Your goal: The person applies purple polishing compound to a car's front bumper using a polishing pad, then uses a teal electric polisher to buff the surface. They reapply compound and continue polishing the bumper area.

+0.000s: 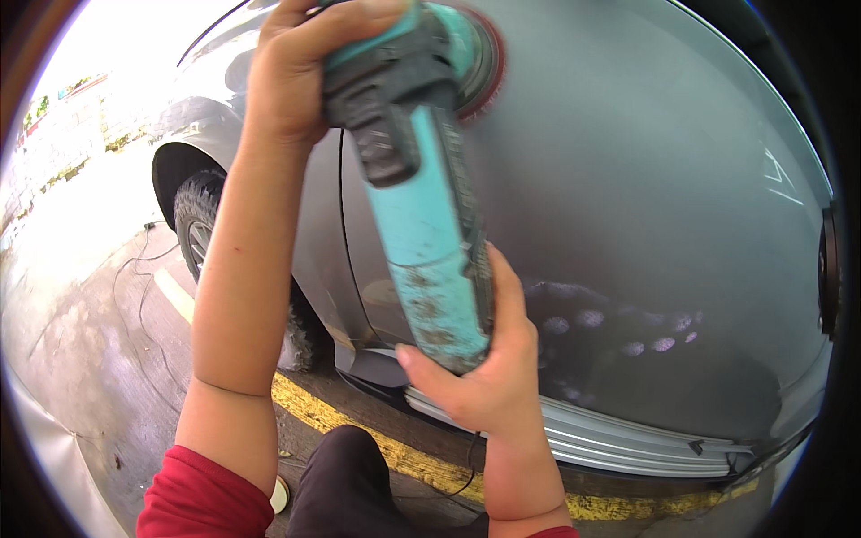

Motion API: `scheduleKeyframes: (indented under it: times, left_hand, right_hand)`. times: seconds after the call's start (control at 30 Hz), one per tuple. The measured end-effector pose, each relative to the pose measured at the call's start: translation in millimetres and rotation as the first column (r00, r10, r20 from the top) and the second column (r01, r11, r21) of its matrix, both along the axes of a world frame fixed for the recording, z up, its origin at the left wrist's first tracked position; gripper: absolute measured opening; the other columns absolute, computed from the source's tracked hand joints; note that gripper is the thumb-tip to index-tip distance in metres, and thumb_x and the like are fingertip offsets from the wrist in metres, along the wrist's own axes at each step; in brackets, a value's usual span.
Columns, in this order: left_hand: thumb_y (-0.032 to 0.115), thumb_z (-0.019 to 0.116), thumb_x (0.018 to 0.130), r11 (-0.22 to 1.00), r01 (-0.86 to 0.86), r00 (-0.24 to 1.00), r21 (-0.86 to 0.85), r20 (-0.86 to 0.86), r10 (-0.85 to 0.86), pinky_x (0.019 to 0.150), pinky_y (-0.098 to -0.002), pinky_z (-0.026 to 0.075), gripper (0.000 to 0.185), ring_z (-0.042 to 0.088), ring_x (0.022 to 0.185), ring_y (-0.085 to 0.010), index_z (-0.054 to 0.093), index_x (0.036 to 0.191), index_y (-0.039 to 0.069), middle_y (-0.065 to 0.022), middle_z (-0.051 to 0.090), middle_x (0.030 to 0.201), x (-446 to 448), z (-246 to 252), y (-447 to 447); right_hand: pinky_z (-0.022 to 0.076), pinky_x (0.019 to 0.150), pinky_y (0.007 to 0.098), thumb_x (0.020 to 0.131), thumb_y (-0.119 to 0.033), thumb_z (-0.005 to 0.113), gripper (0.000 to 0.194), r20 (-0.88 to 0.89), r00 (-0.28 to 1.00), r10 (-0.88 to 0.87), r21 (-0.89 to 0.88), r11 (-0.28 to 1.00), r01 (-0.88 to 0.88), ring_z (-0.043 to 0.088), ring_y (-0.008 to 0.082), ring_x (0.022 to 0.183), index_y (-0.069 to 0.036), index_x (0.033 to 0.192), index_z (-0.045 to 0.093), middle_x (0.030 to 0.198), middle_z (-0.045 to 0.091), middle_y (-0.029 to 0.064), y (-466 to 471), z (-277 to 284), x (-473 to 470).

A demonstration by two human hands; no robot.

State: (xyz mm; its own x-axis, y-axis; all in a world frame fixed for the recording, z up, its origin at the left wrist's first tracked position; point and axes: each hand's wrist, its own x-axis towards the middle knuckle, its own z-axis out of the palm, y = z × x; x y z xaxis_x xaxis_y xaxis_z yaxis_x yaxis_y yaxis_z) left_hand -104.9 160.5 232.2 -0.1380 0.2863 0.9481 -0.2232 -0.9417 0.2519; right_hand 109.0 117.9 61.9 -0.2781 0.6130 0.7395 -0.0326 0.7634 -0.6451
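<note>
I hold a teal and black electric car polisher (420,222) with both hands. My left hand (292,67) wraps around its head end near the top of the view. Lower down, my right hand (494,370) grips the rear of the scuffed body, thumb on one side and fingers on the other. The polishing pad (494,67), red-edged and partly hidden by the tool, is up against the grey car door (639,202) or very close to it. Whitish compound dabs (662,344) dot the lower door.
A front wheel (198,215) stands at left, with loose cable (138,259) on the concrete beside it. Silver ribbed sill trim (605,434) runs below the door. A yellow painted line (336,417) crosses the ground beneath the car's edge, by my knee (346,471).
</note>
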Motion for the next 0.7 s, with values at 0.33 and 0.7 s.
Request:
scheduleKeyframes:
  times: [0.33, 0.7]
  left_hand:
    - [0.017, 0.066, 0.082, 0.976, -0.197, 0.98, -0.091, 0.012, 0.199, 0.104, -0.054, 0.054, 0.081, 0.064, 0.123, -0.0413, 0.037, 0.157, 0.001, -0.0288, 0.057, 0.137, -62, -71, -7]
    - [0.023, 0.094, 0.063, 0.991, -0.112, 0.969, 0.078, -0.21, 0.126, 0.106, -0.0439, 0.051, 0.094, 0.065, 0.121, -0.0322, 0.055, 0.146, 0.0, -0.0283, 0.062, 0.137, 59, -111, -11]
  right_hand:
    - [0.0546, 0.097, 0.0432, 0.071, -0.022, 0.085, 0.096, 0.26, 0.962, -0.085, 0.031, 0.996, 0.079, 0.07, 0.0411, 0.112, 0.003, 0.151, 0.038, 0.124, 0.066, 0.0264, 3, -26, -25]
    - [0.0483, 0.104, 0.047, 0.079, -0.029, 0.086, 0.1, 0.194, 0.976, -0.101, -0.157, 0.979, 0.132, 0.058, 0.0431, 0.125, 0.004, 0.154, 0.03, 0.139, 0.054, 0.0253, -19, -100, 46]
